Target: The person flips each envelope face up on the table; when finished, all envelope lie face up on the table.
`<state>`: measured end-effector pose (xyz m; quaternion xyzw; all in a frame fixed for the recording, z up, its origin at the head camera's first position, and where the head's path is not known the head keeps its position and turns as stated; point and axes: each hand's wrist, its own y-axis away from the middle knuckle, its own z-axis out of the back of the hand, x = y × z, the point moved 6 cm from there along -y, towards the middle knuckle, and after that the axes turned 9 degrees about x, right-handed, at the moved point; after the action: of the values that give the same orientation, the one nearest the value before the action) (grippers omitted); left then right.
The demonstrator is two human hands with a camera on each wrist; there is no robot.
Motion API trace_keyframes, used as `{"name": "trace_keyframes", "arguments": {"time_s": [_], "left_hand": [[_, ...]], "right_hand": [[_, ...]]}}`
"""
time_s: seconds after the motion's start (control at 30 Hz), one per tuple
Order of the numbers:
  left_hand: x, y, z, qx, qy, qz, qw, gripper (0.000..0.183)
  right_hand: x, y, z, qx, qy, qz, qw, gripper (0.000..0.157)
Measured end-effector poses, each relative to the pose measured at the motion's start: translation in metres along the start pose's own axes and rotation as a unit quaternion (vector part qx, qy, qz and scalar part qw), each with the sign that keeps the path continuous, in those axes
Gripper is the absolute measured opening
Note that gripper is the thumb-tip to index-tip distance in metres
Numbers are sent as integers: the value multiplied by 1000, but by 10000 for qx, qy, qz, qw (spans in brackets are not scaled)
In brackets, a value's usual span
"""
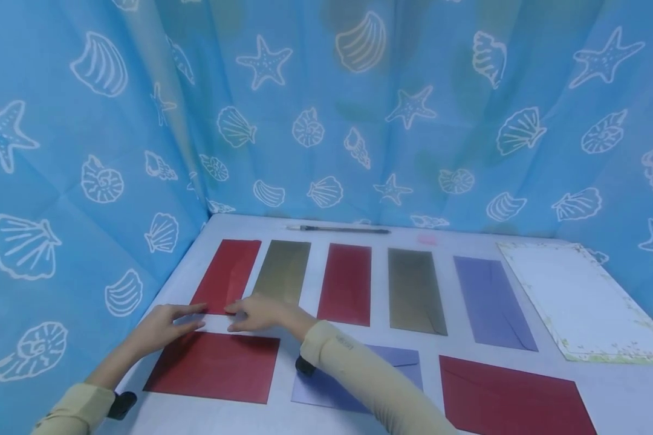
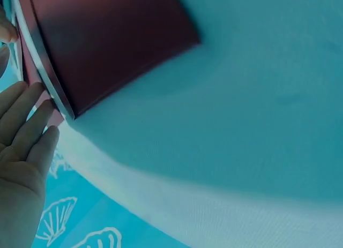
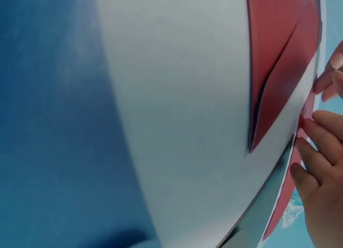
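Note:
My left hand is at the lower left corner of a narrow red envelope, its fingertips by the corner. At the lower right corner of that envelope, my right hand rests with its fingertips on or beside the edge. Both hands have fairly straight fingers and lie over the gap above a wider red envelope. In the left wrist view, the left fingers are extended beside a dark red envelope. The right wrist view has the right fingers near the table edge.
Along the back row lie a gold envelope, another red one, a second gold one and a purple one. In front are a purple envelope and a red one. A pen and floral paper lie behind.

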<state>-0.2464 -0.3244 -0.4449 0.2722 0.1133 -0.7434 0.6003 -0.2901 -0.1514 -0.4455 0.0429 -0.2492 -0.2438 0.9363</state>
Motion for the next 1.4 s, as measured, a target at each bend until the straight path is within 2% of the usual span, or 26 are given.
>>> {"name": "trace_keyframes", "arguments": {"time_s": [0.27, 0.57, 0.77, 0.87, 1.03, 1.17, 1.3, 1.4], "left_hand": [[3, -3, -2, 58, -81, 202, 9997, 69], [2, -3, -2, -86, -149, 326, 9993, 63], [4, -4, -5, 6, -225, 452, 9987, 64], [4, -4, -7, 6, -184, 486, 9986, 62], [0, -3, -6, -89, -244, 312, 9992, 61], [-2, -2, -5, -60, -261, 357, 9990, 61], [-3, -3, -5, -43, -281, 315, 9991, 60], [-5, -3, -4, 16, -288, 267, 9992, 63]], "right_hand": [[-1, -2, -4, -109, 73, -72, 9999, 52], [0, -1, -6, -85, 453, -363, 9983, 54], [1, 2, -7, -127, 464, -539, 9974, 53], [1, 4, -8, -127, 469, -527, 9974, 53], [1, 3, -7, -157, 587, -473, 9970, 52], [3, 2, -7, -149, 643, -427, 9969, 52], [3, 2, -7, -146, 537, -364, 9978, 52], [0, 7, -6, -286, 264, -134, 9992, 55]]}}
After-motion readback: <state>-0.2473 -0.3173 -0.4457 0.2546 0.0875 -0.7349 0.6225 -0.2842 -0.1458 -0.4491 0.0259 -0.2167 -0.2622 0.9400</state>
